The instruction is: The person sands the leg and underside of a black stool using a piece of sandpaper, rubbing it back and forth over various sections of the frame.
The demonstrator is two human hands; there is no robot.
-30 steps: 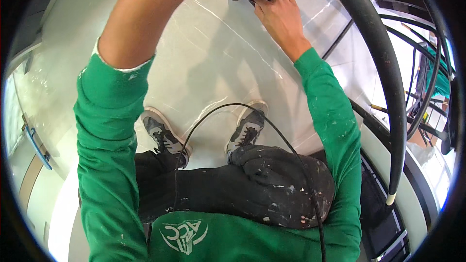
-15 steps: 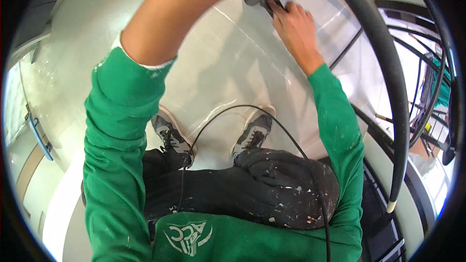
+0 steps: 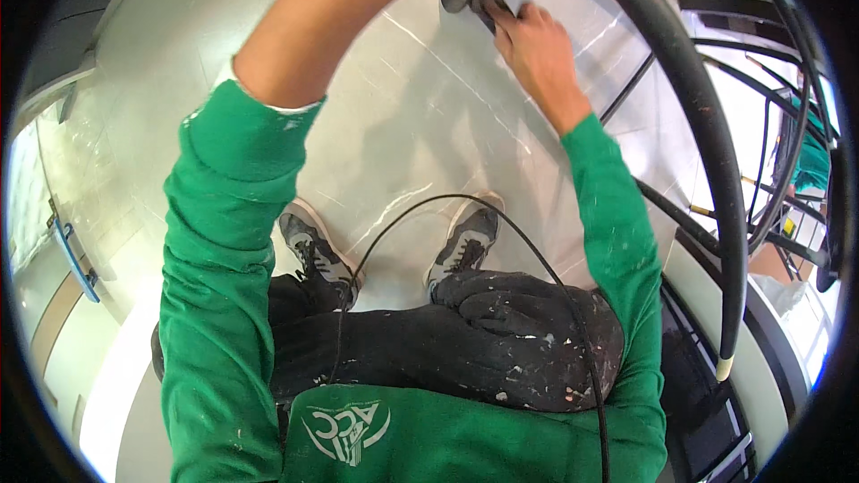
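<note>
Interior, tiled, exact kind uncertain; most like a workshop or a room being fitted out. Evidence: one glossy grey floor with white marble-like veining; one pair of black cloth trousers, spattered with pale paint-like specks; one thick, curved black tube with a pale tip; one sheet of crumpled translucent wrapping, right edge.

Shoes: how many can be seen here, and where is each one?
2: the left shoe, just right of the left green sleeve, and the right shoe, farther right. Both stand on the grey floor, partly covered by trousers; no other shoe shows.
</note>
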